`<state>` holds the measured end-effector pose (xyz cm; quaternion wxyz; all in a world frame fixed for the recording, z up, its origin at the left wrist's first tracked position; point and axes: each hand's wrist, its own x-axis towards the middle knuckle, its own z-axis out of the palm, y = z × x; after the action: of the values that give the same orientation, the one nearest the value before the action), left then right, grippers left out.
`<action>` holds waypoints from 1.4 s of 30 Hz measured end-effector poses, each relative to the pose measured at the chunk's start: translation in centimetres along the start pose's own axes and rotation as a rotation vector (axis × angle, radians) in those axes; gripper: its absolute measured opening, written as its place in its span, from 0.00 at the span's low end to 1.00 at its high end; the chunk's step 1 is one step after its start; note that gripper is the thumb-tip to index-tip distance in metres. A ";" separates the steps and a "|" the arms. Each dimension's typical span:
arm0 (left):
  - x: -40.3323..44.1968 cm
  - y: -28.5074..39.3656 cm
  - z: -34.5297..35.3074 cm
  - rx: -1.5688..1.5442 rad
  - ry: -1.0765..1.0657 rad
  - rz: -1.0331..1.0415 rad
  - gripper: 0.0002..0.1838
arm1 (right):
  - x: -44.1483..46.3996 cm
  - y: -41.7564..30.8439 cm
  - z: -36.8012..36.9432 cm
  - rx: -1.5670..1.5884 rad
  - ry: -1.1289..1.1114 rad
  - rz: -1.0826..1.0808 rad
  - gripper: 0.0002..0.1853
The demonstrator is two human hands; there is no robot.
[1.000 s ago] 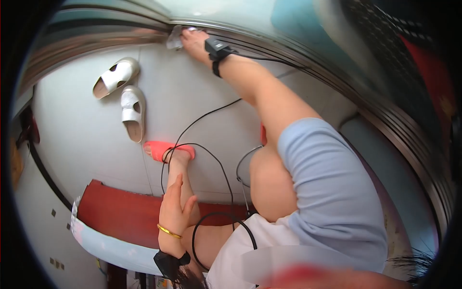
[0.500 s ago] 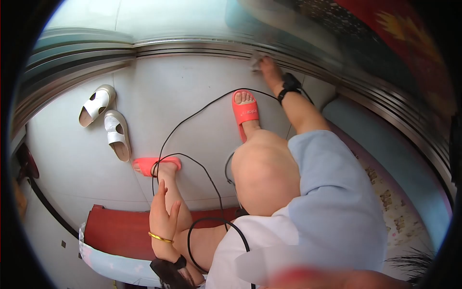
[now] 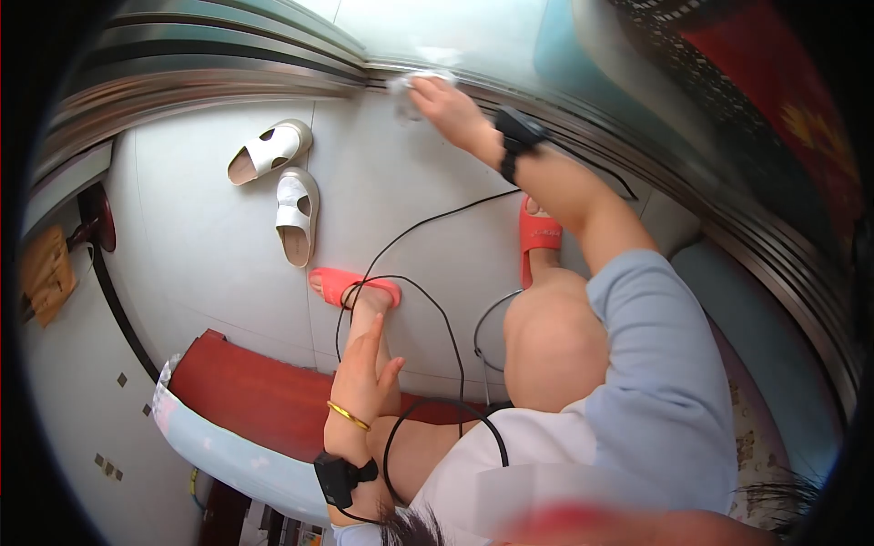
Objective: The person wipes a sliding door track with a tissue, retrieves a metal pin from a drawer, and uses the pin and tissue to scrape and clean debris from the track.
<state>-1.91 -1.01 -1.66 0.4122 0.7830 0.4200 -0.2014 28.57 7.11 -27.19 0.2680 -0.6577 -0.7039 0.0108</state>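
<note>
My right hand [image 3: 448, 107] is stretched far forward, its fingers closed on a crumpled white cloth [image 3: 397, 85], blurred at the edges, which could also be a tissue. Cloth and fingertips lie against the metal door track [image 3: 583, 150] at the foot of the glass panel. A black strap with a small device circles that wrist. Over my bent leg, my left hand [image 3: 361, 380] hangs with fingers extended and thumb apart, holding nothing. It wears a gold bangle [image 3: 349, 416] and a black wrist device [image 3: 339, 480].
White shoes [image 3: 294, 214] stand on the pale floor tiles. Coral slides [image 3: 542, 235] are on my feet. A black cable [image 3: 423, 218] loops across the floor and my legs. Beneath me is a red bench [image 3: 250, 387] with a light-blue edge. The glass panel [image 3: 455, 32] rises ahead.
My right hand has moved left along the door track with the white cloth. The whole view has shifted, so the shoes and bench appear elsewhere. My left hand keeps its pose.
</note>
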 end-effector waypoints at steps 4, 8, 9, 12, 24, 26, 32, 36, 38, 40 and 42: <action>0.1 0.1 -0.6 -0.055 -0.095 -0.108 0.33 | 5.6 -0.3 7.6 -0.240 -0.143 0.064 0.16; 0.0 -0.5 -0.2 -0.055 -0.065 -0.077 0.33 | 5.5 -1.2 6.1 -0.347 -0.152 -0.004 0.13; 0.1 -0.6 -0.3 -0.062 -0.062 -0.094 0.33 | 5.0 -1.0 5.6 -0.354 -0.159 0.010 0.13; -0.1 -1.1 -0.2 -0.057 -0.076 -0.095 0.33 | 1.6 1.0 5.4 -0.329 -0.085 0.095 0.13; 0.1 0.3 -0.1 -0.088 -0.094 -0.193 0.32 | -20.2 8.3 -9.2 -0.518 -0.146 0.393 0.12; 0.3 -0.4 0.2 -0.093 -0.065 -0.154 0.33 | -23.8 8.9 -12.5 -0.390 -0.148 0.549 0.13; 0.6 -0.4 1.3 0.010 -0.078 -0.129 0.32 | -33.0 11.5 -19.5 -0.508 0.001 0.779 0.11; 0.6 0.6 1.7 0.004 -0.068 -0.079 0.32 | -38.2 13.2 -22.3 -0.345 0.295 1.331 0.07; 0.6 1.2 1.9 -0.027 -0.056 -0.078 0.32 | -40.6 14.0 -22.3 -0.326 0.169 1.409 0.08; 0.7 1.4 1.8 -0.013 -0.036 -0.052 0.32 | -43.1 15.8 -20.4 -0.309 0.040 1.476 0.09; 0.8 1.7 1.8 -0.015 -0.027 -0.057 0.32 | -45.0 18.2 -16.3 0.124 0.299 1.726 0.12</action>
<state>0.01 -2.57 -2.39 0.4178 0.7647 0.4383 -0.2203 51.29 -37.88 -36.30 0.2908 -0.9393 0.0838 0.1619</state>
